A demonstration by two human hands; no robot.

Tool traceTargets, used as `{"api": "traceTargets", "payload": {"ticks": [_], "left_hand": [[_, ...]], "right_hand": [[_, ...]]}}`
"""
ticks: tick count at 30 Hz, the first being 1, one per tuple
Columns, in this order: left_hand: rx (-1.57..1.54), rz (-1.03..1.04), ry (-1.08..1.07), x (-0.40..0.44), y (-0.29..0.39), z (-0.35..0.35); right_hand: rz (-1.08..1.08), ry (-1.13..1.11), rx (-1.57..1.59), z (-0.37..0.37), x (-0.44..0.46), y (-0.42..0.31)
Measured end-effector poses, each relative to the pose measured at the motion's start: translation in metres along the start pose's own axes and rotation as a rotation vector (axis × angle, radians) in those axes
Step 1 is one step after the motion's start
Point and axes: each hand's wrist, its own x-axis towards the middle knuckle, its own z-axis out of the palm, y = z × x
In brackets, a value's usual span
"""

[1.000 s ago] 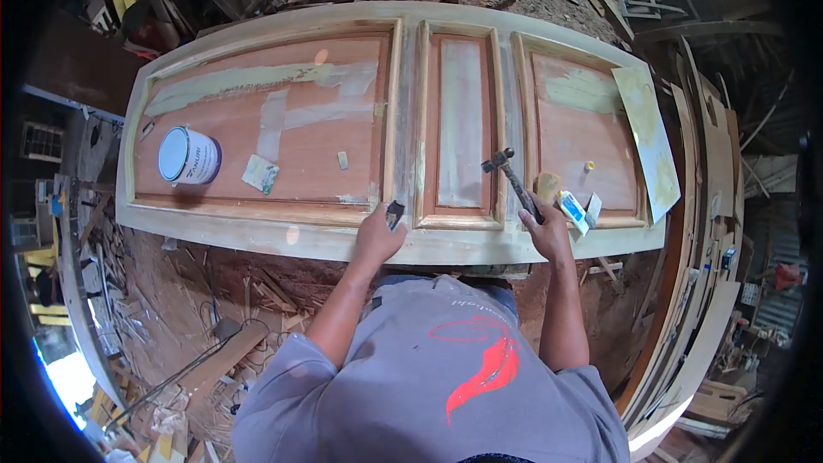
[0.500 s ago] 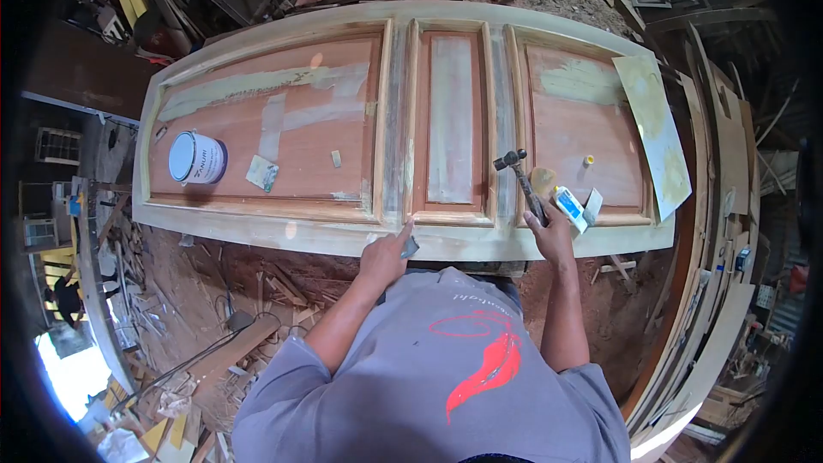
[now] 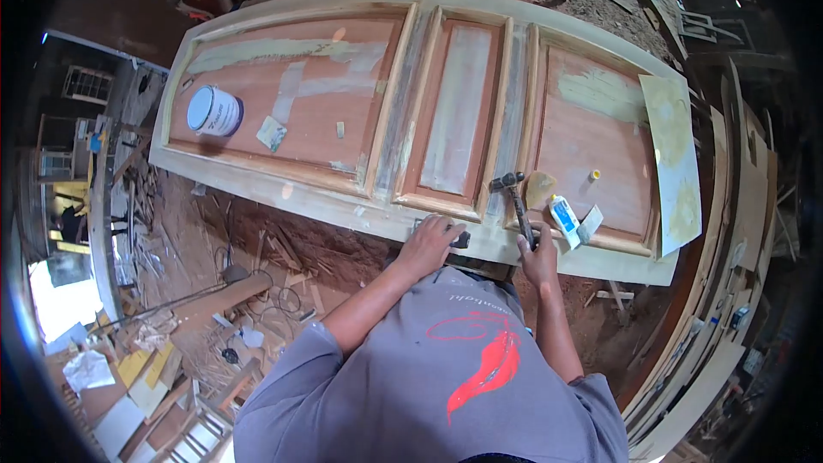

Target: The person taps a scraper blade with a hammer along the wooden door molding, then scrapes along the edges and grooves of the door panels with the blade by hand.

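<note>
My right hand (image 3: 538, 255) is closed around the handle of a hammer (image 3: 517, 197), whose dark head lies over the frame between two panels of the wooden door (image 3: 343, 199). My left hand (image 3: 431, 246) rests at the door's near edge, fingers curled over a small dark block-like piece (image 3: 460, 240) whose kind I cannot make out. Just beyond the right hand are a white and blue tube (image 3: 564, 216), a greyish flat piece (image 3: 591, 225), a tan rounded piece (image 3: 540, 189) and a small yellow cap (image 3: 595, 175). Pale filler streaks the reddish panels.
A paint can (image 3: 214, 111) stands on the left panel, near a stained pad (image 3: 272, 133) and a small chip (image 3: 340, 129). A stained pale sheet (image 3: 673, 163) lies across the door's right end. Long boards (image 3: 729, 291) lean at right; wood scraps (image 3: 171, 326) litter the ground.
My left hand has moved right along the near edge and its fingers now curl downward. The hammer stays in my right hand, slightly lower. The view has turned, tilting the door.
</note>
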Motion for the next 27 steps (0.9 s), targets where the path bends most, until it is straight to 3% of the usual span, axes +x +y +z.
{"api": "traceTargets", "payload": {"ticks": [2,6,9,12,16,20,27], "left_hand": [[0.028,0.066,0.0,0.003,0.003,0.012],[0.011,0.042,0.011,0.002,0.015,0.023],[-0.023,0.014,0.075,0.0,0.022,0.03],[-0.015,-0.044,0.158,0.004,0.024,0.037],[0.017,-0.122,0.233,0.008,0.012,0.045],[0.094,-0.087,0.348,0.015,-0.007,0.042],[0.14,-0.163,0.374,-0.001,-0.025,0.036]], "right_hand": [[-0.273,0.123,-0.212,0.009,0.007,0.026],[-0.485,0.282,-0.434,0.01,0.003,0.012],[-0.706,-0.065,-0.261,0.017,-0.002,-0.009],[-0.877,-0.299,-0.297,0.042,-0.005,-0.021],[-0.805,-0.35,-0.401,0.076,0.025,-0.011],[-1.013,-0.226,-0.435,0.093,0.042,-0.018],[-1.054,-0.163,-0.463,0.114,0.051,-0.042]]}}
